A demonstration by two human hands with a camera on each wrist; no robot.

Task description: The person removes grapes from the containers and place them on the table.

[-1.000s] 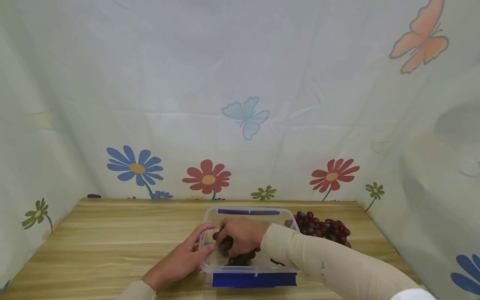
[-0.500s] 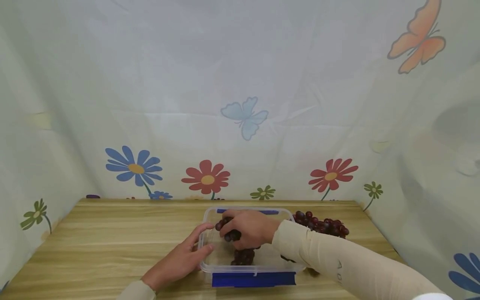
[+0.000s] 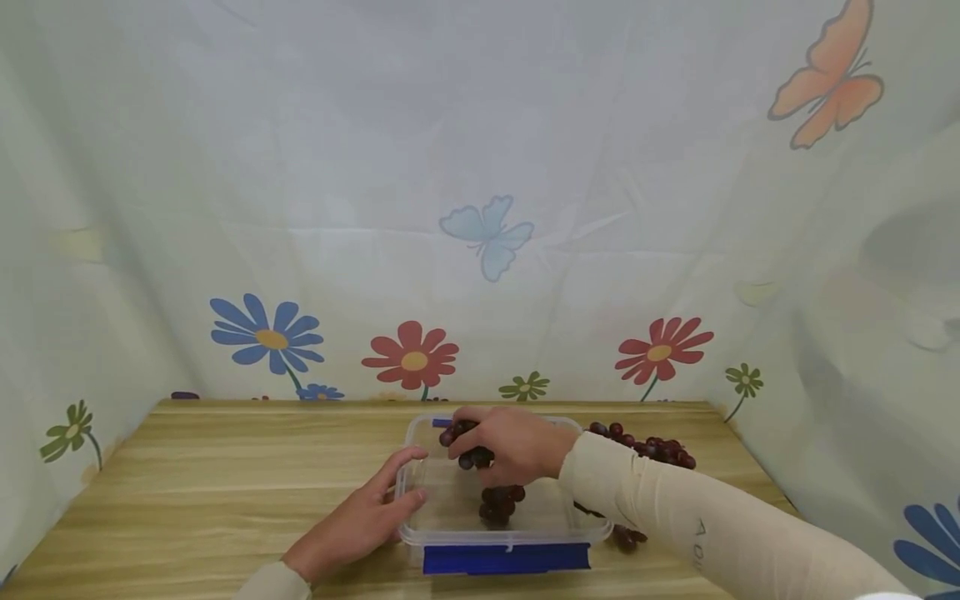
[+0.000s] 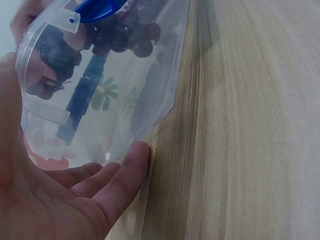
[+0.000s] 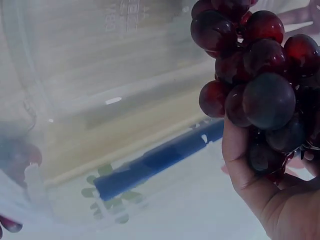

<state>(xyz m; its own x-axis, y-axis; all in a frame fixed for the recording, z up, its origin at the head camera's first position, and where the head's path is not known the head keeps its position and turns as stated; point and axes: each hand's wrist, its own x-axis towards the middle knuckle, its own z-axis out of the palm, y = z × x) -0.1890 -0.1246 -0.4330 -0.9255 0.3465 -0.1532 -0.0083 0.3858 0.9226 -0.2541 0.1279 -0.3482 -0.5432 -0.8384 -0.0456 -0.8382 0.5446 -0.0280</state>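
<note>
My right hand (image 3: pixel 517 443) grips a bunch of dark red grapes (image 3: pixel 467 446) over the clear plastic container (image 3: pixel 450 537). In the right wrist view, the held grapes (image 5: pixel 265 100) hang over the fingers, hiding part of them. A smaller grape cluster (image 3: pixel 501 504) is inside the container below that hand. My left hand (image 3: pixel 360 517) rests against the container's left side, thumb and forefinger spread at the rim. Its fingertips (image 4: pixel 136 155) touch the clear wall in the left wrist view, fairly straight.
More grapes (image 3: pixel 663 451) lie on the wooden table (image 3: pixel 225 483) to the container's right, partly behind the right sleeve (image 3: pixel 675 500). A small dark cluster (image 3: pixel 628 538) sits by its front right corner. A blue latch flap (image 3: pixel 506 557) sticks out in front; a patterned curtain (image 3: pixel 360 167) surrounds the table.
The right hand has lifted the grapes and moved away and rightward, uncovering the cluster inside the container. The left hand has stayed at the container's side.
</note>
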